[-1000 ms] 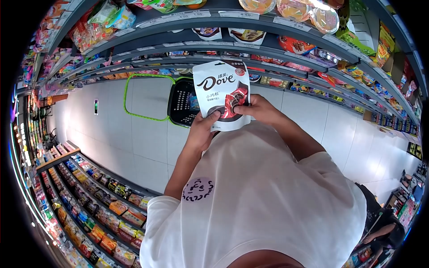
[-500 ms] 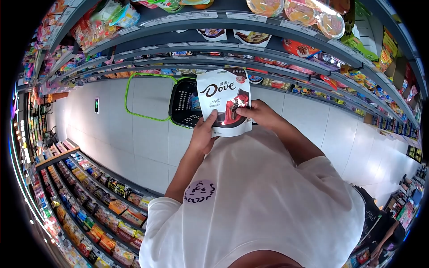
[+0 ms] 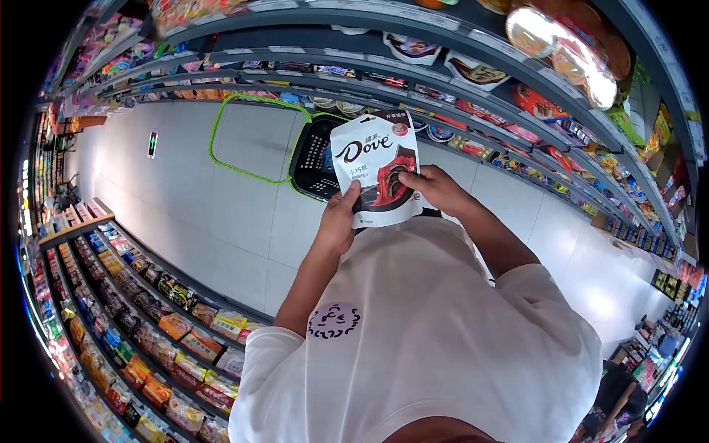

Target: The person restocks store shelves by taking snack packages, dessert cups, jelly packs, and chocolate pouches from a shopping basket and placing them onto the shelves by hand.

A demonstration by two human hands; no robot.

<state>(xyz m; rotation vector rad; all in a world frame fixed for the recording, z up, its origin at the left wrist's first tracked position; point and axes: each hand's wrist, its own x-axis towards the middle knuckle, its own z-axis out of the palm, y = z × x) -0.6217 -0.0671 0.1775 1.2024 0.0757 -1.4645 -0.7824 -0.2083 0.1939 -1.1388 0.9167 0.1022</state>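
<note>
A white and brown Dove chocolate pouch [image 3: 373, 151] is held upright in front of my chest, its printed front facing me. My left hand [image 3: 339, 218] grips its lower left edge, thumb on the front. On the right edge, my right hand [image 3: 439, 188] pinches the pouch with its thumb over the red picture. Fingers behind the pouch are hidden on both sides. Just beyond it on the floor stands a black shopping basket [image 3: 309, 161] with a green rim, partly covered by the pouch. A bluish packet shows inside the basket.
Shelves of packaged snacks [image 3: 399, 81] run across the far side, with cup-shaped packs [image 3: 569, 52] on the upper right. A stepped snack rack [image 3: 170, 325] stands at lower left. The basket's green handle [image 3: 214, 140] lies out over the floor tiles. Another person [image 3: 617, 399] is at lower right.
My view has turned slightly, so the shelves and basket appear shifted. The pouch stays in both hands, tilted a little differently.
</note>
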